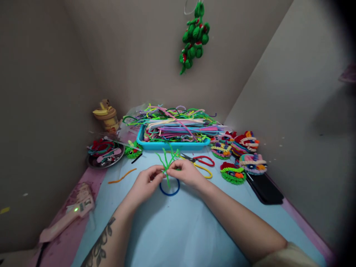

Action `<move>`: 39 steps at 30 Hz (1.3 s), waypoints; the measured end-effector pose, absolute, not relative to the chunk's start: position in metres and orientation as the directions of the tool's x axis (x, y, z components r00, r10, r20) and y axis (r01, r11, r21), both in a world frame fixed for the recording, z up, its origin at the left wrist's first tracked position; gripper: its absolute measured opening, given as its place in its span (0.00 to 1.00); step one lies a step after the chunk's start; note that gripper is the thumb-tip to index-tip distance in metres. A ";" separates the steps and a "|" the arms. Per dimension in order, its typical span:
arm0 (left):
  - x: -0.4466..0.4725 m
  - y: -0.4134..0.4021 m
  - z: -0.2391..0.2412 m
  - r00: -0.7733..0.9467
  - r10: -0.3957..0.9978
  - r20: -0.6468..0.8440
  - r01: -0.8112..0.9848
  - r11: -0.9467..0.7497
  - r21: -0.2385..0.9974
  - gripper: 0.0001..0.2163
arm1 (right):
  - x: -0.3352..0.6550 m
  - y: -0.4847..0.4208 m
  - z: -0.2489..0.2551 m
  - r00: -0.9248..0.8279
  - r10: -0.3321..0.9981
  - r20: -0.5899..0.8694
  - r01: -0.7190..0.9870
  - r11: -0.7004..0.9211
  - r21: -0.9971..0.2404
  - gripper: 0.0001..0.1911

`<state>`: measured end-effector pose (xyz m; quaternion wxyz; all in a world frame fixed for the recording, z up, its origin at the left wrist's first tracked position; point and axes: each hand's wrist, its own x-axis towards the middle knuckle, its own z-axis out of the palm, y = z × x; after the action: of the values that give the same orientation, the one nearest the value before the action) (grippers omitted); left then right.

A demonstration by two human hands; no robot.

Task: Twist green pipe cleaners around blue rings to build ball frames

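My left hand (147, 182) and my right hand (187, 172) meet over the light blue mat (178, 226), both pinching a bundle of green pipe cleaners (167, 160) whose ends fan upward. A dark blue pipe cleaner ring (170, 191) lies just below the pinch, and the green stems cross its top edge. Fingers of both hands are closed on the green stems.
A blue tray (172, 144) heaped with coloured pipe cleaners stands behind. Red-handled scissors (202, 160), a yellow pipe cleaner (205, 170) and finished fuzzy figures (233, 173) lie right. A black phone (264, 189), an orange pipe cleaner (122, 176), a metal dish (105, 155) and a glue gun (69, 217) surround the mat.
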<state>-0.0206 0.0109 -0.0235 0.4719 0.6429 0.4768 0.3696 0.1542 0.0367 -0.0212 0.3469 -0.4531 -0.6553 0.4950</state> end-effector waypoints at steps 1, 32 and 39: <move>-0.019 0.011 -0.023 0.255 0.967 0.027 0.253 -0.093 0.963 0.12 | 0.154 0.036 -0.021 -0.343 0.939 0.007 0.256 0.100 -0.961 0.07; -0.018 0.012 -0.028 0.206 0.977 -0.048 0.131 0.022 0.991 0.10 | 0.149 0.037 -0.030 -0.207 0.964 0.164 0.162 0.199 -0.966 0.07; -0.019 0.014 -0.030 0.253 0.965 -0.064 0.156 0.025 0.987 0.13 | 0.151 0.039 -0.034 -0.259 0.952 0.163 0.170 0.211 -0.963 0.07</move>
<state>-0.0190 0.0136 -0.0305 0.5324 0.5859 0.4783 0.3801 0.1511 0.0387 -0.0338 0.4288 -0.4322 -0.6492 0.4559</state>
